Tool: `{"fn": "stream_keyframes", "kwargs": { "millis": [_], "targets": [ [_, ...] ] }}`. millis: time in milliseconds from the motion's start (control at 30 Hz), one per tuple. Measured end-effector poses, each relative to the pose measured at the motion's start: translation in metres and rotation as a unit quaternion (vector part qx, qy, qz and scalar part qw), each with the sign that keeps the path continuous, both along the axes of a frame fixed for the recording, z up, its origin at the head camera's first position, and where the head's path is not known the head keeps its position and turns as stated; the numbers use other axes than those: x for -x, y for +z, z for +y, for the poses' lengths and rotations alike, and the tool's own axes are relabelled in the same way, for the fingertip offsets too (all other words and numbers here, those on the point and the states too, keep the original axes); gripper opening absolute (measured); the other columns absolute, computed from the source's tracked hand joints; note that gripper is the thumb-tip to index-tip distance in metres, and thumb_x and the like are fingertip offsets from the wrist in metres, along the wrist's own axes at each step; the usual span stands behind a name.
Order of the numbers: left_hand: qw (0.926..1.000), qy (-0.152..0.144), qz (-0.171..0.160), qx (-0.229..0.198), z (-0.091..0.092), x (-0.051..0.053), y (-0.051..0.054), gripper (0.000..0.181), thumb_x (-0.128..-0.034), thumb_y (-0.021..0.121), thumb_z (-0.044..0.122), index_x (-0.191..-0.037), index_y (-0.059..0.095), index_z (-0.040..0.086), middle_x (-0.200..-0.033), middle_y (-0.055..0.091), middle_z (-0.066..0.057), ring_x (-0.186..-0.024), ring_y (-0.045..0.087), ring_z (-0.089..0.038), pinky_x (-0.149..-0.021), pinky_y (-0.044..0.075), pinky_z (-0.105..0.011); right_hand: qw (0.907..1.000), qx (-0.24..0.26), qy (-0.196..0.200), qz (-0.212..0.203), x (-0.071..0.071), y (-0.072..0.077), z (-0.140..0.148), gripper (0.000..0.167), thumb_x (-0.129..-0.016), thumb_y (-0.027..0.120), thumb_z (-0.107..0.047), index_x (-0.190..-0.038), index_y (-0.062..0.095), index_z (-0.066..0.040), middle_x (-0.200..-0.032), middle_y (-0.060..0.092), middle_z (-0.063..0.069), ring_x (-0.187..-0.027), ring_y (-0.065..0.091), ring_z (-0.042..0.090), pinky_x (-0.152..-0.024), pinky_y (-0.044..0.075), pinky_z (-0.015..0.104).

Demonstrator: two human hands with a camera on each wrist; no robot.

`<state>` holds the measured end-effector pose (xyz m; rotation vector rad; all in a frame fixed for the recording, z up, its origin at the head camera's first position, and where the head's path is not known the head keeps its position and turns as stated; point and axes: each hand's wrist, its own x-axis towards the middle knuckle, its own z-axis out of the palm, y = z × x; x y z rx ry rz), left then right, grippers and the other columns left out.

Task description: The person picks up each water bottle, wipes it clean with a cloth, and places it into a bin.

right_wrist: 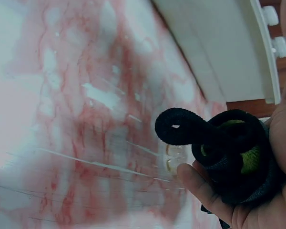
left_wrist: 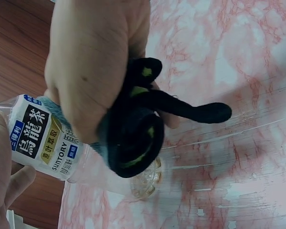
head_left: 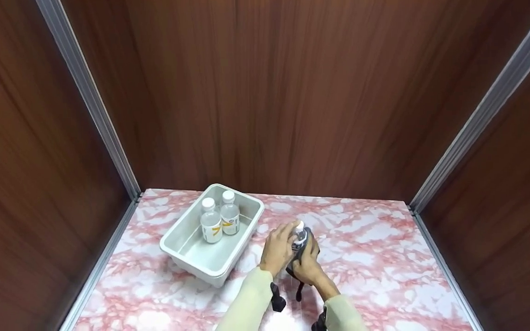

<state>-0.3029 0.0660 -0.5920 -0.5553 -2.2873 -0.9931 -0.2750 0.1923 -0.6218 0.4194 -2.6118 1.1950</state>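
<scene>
A clear plastic bottle (head_left: 300,234) with a white cap stands on the table between the hands. Its white label (left_wrist: 40,138) reads "Suntory" in the left wrist view. My left hand (head_left: 279,248) grips the bottle's upper part from the left. On its right side, my right hand (head_left: 308,264) holds a dark, bunched cloth (right_wrist: 238,157) with yellow-green patches against the bottle. One loop of the cloth sticks out past the fingers. The cloth and right hand hide much of the bottle's lower body; its clear base shows beneath them in the left wrist view.
Left of the hands sits a white plastic bin (head_left: 187,264), holding two white-capped bottles (head_left: 211,225) upright side by side. The table (head_left: 375,257) has a pink-and-white marbled top. Brown wood-grain panels (head_left: 265,101) with metal corner strips enclose the back and both sides.
</scene>
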Motion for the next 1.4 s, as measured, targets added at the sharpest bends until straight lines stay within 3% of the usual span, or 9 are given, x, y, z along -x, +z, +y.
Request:
{"fn": "stream_keyframes", "kwargs": {
  "millis": [100,467,600,800,1067,1233,1400],
  "targets": [
    [1.0000,0.003,0.003,0.002,0.000,0.001,0.000,0.039,-0.0938,0.065,0.013,-0.133,0.064,0.019,-0.117,0.073,-0.005,-0.093,0.072,-0.030,-0.083,0.059,-0.042,0.9999,-0.009,-0.004,0.003,-0.001,-0.003,0.001,0.091,-0.072,0.054,0.007,-0.144,0.001,0.023,-0.147,0.002,0.052,-0.135,0.011,0.068,-0.105,0.039,0.071],
    [0.9999,0.002,-0.013,0.007,0.001,-0.001,0.000,0.040,-0.0937,0.066,0.015,-0.133,0.064,0.020,-0.113,0.073,-0.005,-0.091,0.071,-0.030,-0.082,0.057,-0.041,0.9993,-0.011,-0.016,-0.031,-0.004,-0.009,0.001,0.092,-0.070,0.055,0.008,-0.145,0.003,0.022,-0.144,0.004,0.055,-0.136,0.015,0.067,-0.103,0.042,0.069],
    [0.9998,0.003,-0.019,0.005,0.002,-0.002,0.001,0.041,-0.0934,0.066,0.013,-0.134,0.063,0.020,-0.113,0.073,-0.005,-0.093,0.071,-0.030,-0.084,0.058,-0.042,0.9990,-0.013,-0.017,-0.038,-0.005,-0.012,0.000,0.092,-0.070,0.054,0.008,-0.145,0.003,0.022,-0.146,0.003,0.054,-0.137,0.013,0.068,-0.108,0.036,0.072],
    [0.9999,0.002,-0.009,0.006,0.002,-0.001,0.000,0.042,-0.0927,0.066,0.012,-0.134,0.063,0.019,-0.112,0.073,-0.006,-0.091,0.071,-0.030,-0.082,0.058,-0.042,0.9961,-0.006,-0.032,-0.082,-0.008,-0.016,-0.001,0.094,-0.071,0.056,0.007,-0.147,0.002,0.019,-0.150,0.001,0.051,-0.140,0.009,0.066,-0.112,0.029,0.073],
    [1.0000,0.002,-0.009,0.001,-0.001,0.000,0.003,0.041,-0.0936,0.065,0.012,-0.134,0.063,0.019,-0.118,0.072,-0.006,-0.094,0.071,-0.030,-0.084,0.058,-0.042,0.9972,-0.007,-0.018,-0.072,-0.008,-0.021,-0.002,0.094,-0.070,0.056,0.006,-0.146,0.002,0.022,-0.148,0.002,0.054,-0.140,0.008,0.068,-0.114,0.021,0.076],
    [0.9999,-0.001,-0.016,0.002,0.000,-0.002,0.004,0.042,-0.0934,0.065,0.012,-0.135,0.063,0.020,-0.119,0.073,-0.004,-0.094,0.071,-0.030,-0.084,0.058,-0.041,0.9922,-0.025,-0.016,-0.121,-0.010,-0.026,0.001,0.097,-0.070,0.056,0.005,-0.147,-0.001,0.022,-0.148,-0.003,0.056,-0.142,0.004,0.068,-0.116,0.020,0.075],
    [0.9998,0.001,-0.020,0.002,0.003,-0.002,0.001,0.042,-0.0934,0.065,0.013,-0.134,0.063,0.021,-0.118,0.072,-0.003,-0.091,0.070,-0.029,-0.083,0.058,-0.040,0.9857,-0.042,-0.010,-0.163,-0.012,-0.029,0.007,0.093,-0.072,0.056,0.003,-0.146,0.004,0.024,-0.145,-0.003,0.059,-0.142,0.002,0.071,-0.113,0.027,0.074]
  ]
}}
